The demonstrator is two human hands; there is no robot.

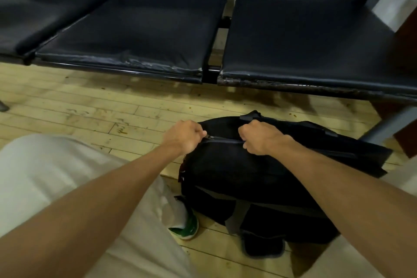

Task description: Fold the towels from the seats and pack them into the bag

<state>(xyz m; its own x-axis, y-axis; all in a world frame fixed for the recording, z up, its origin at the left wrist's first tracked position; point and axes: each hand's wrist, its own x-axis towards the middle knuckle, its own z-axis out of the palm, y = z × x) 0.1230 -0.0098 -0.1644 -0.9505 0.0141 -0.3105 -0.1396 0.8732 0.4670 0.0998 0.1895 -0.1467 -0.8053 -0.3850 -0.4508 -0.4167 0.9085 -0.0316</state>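
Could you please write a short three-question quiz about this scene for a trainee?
1. True or false: a towel lies on the seats.
2. Where does the black bag stand? A) on a seat B) on the wooden floor C) on a lap
3. Fill in: the left hand pinches the zipper ____, while the right hand grips the bag's top.

Key: 1 false; 2 B; 3 pull.

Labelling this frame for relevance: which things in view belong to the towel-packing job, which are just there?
Belongs to the job:
- black bag on the floor
- its zipper
- left hand pinching the zipper pull
- right hand gripping the bag top
- seats, no towels visible on them

Just there:
- green-and-white shoe
- wooden floor
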